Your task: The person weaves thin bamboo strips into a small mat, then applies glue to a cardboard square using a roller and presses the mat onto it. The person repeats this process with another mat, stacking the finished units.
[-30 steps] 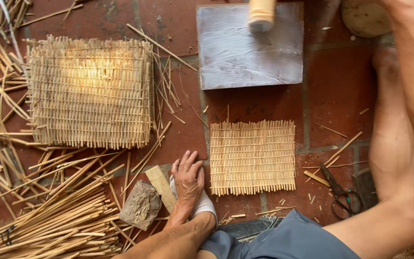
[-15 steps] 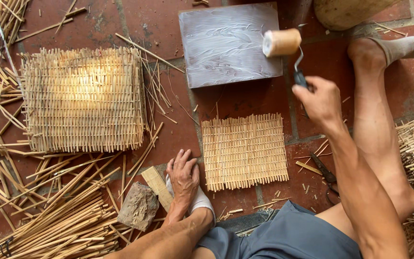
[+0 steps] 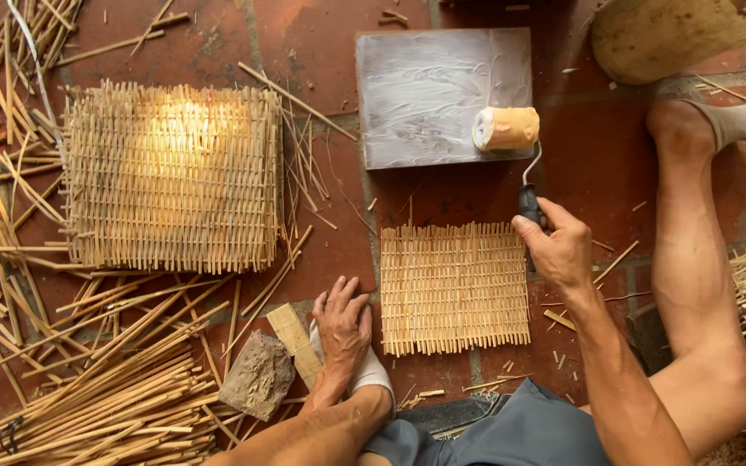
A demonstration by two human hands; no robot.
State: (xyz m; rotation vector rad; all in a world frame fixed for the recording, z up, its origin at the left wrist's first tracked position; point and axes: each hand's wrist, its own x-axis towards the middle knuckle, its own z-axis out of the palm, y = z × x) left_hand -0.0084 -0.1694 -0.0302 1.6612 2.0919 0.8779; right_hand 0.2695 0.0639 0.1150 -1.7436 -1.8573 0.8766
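Fingers [image 3: 535, 231] have lowered roller [image 3: 506, 129] toward mat [image 3: 454, 287].

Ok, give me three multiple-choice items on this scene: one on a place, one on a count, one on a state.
1. Where does the tan roller head of the paint roller rest?
A. on the grey smeared square board
B. on the small woven bamboo mat
C. on the loose bamboo sticks

2. How many woven mats lie flat on the red tiles?
A. one
B. two
C. four

3. What is the right hand doing?
A. lying open
B. gripping the roller's handle
C. holding a stone

Answers: 1 A, the head lies at the board's lower right edge. 2 B, the small mat and the large woven bamboo mat. 3 B, fingers wrap the dark handle.
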